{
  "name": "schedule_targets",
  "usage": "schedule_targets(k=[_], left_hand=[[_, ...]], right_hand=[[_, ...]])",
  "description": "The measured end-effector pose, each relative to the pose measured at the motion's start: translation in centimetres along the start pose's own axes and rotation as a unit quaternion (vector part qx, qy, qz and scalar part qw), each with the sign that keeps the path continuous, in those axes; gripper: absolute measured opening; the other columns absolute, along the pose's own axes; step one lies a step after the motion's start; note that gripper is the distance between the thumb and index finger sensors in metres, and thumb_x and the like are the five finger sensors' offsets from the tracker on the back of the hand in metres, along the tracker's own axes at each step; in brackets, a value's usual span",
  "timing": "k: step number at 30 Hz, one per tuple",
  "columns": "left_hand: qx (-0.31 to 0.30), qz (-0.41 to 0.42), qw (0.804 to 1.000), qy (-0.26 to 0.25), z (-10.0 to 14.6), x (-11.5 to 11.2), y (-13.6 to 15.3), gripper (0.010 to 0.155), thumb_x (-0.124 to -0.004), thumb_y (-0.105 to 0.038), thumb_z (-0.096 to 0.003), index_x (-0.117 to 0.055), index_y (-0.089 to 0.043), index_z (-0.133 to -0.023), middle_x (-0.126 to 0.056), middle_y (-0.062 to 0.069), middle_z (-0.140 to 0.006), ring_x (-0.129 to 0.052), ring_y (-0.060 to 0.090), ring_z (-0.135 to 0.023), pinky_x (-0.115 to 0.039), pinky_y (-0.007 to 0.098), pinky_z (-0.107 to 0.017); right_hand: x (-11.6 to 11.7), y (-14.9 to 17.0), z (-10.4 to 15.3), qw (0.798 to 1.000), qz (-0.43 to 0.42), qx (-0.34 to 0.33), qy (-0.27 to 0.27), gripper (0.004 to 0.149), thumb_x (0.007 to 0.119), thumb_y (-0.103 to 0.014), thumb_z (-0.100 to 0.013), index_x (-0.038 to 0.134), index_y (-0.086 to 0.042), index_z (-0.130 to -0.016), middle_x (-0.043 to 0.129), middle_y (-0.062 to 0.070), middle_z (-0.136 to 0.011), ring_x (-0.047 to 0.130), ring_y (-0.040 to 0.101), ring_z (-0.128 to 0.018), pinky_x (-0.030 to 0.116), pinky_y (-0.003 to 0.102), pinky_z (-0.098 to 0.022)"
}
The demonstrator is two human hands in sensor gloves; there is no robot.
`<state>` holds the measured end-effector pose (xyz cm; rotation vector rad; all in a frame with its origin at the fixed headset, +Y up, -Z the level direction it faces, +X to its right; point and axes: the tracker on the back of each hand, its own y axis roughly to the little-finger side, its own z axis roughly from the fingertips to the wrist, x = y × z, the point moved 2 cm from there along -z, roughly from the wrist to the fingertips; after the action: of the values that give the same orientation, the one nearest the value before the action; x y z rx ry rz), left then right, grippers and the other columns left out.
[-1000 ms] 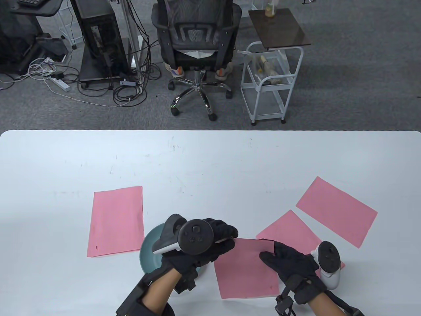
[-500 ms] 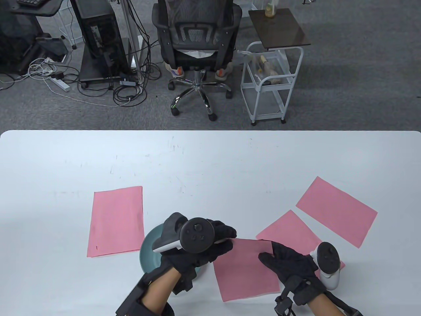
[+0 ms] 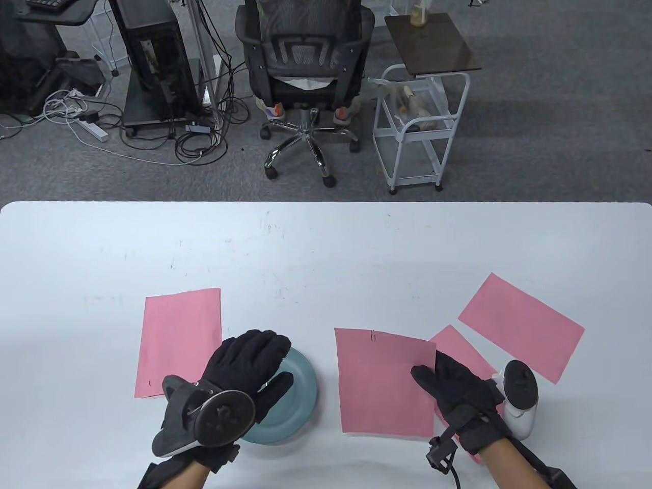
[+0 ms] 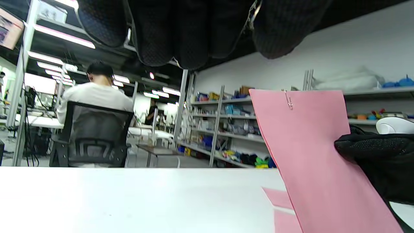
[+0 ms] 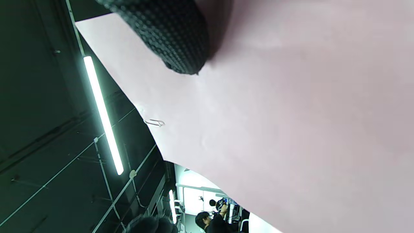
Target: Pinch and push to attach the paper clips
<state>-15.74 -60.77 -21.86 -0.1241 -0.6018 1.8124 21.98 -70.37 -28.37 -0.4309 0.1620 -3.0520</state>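
My right hand (image 3: 433,378) grips a pink paper sheet (image 3: 382,382) by its right edge and holds it tilted up off the table. A small metal paper clip (image 3: 373,334) sits on the sheet's top edge. It also shows in the left wrist view (image 4: 288,100) and the right wrist view (image 5: 154,122). My left hand (image 3: 252,356) lies spread and empty over a teal dish (image 3: 300,397), apart from the sheet. What is in the dish is hidden by the hand.
A pink sheet (image 3: 178,341) lies left of the dish. Two more pink sheets lie at the right, one (image 3: 519,326) farther back and one (image 3: 458,346) partly under the held sheet and my right hand. The white table (image 3: 326,244) reaches far back.
My left hand let go of the sheet's top edge and moved back left over the dish. My right hand raised the sheet, whose top edge now shows the clip.
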Motion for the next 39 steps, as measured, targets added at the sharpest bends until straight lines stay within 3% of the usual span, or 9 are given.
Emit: schedule_targets(k=[3,11,18,24,29,39], left_hand=[[0.016,0.025,0.999,-0.032,1.2,-1.6,1.3,0.060,-0.077,-0.048,-0.0592,-0.068,-0.019,-0.111,-0.077,0.011,-0.111,-0.076,0.039,-0.103,-0.063,0.062,-0.075],[0.030,-0.006,0.999,-0.039,2.4,-4.8,3.0,0.061,-0.075,-0.050,-0.0586,-0.066,-0.019,-0.111,-0.076,0.011,-0.111,-0.076,0.038,-0.102,-0.065,0.061,-0.075],[0.031,-0.065,0.997,-0.020,2.6,-6.0,3.1,0.060,-0.075,-0.050,-0.0581,-0.068,-0.019,-0.110,-0.079,0.010,-0.108,-0.079,0.037,-0.100,-0.067,0.060,-0.074],[0.041,-0.069,0.997,-0.007,2.2,-6.6,3.6,0.060,-0.074,-0.050,-0.0582,-0.069,-0.020,-0.110,-0.080,0.009,-0.108,-0.080,0.036,-0.099,-0.067,0.059,-0.074],[0.051,-0.064,0.997,-0.004,2.1,-6.6,4.0,0.059,-0.074,-0.050,-0.0583,-0.069,-0.020,-0.109,-0.080,0.010,-0.107,-0.081,0.036,-0.098,-0.068,0.058,-0.073],[0.060,-0.078,0.995,0.009,2.0,-6.5,4.1,0.060,-0.074,-0.050,-0.0581,-0.070,-0.020,-0.109,-0.082,0.009,-0.106,-0.083,0.035,-0.097,-0.069,0.058,-0.073]], right_hand=[[0.3,-0.4,-1.5,1.000,0.002,0.028,0.002,0.040,0.078,-0.022,-0.059,0.076,-0.019,-0.099,0.089,0.008,-0.092,0.093,0.029,-0.077,0.078,0.045,-0.055],[2.0,1.4,-6.2,0.995,0.026,0.100,0.004,0.040,0.076,-0.023,-0.062,0.072,-0.018,-0.102,0.086,0.009,-0.095,0.093,0.028,-0.078,0.079,0.044,-0.055],[1.3,3.9,-10.4,0.987,0.004,0.154,0.054,0.041,0.076,-0.022,-0.062,0.072,-0.016,-0.102,0.086,0.011,-0.095,0.093,0.029,-0.078,0.079,0.044,-0.055],[1.4,5.5,-13.8,0.981,-0.004,0.185,0.061,0.041,0.075,-0.022,-0.063,0.070,-0.016,-0.103,0.085,0.011,-0.096,0.092,0.029,-0.079,0.079,0.044,-0.055],[2.3,7.6,-15.5,0.970,-0.005,0.242,0.038,0.042,0.074,-0.022,-0.064,0.069,-0.015,-0.104,0.084,0.013,-0.096,0.092,0.030,-0.079,0.079,0.044,-0.055],[2.7,9.6,-16.5,0.948,0.058,0.310,0.039,0.043,0.074,-0.022,-0.064,0.068,-0.010,-0.105,0.082,0.020,-0.096,0.089,0.036,-0.079,0.078,0.046,-0.056]])
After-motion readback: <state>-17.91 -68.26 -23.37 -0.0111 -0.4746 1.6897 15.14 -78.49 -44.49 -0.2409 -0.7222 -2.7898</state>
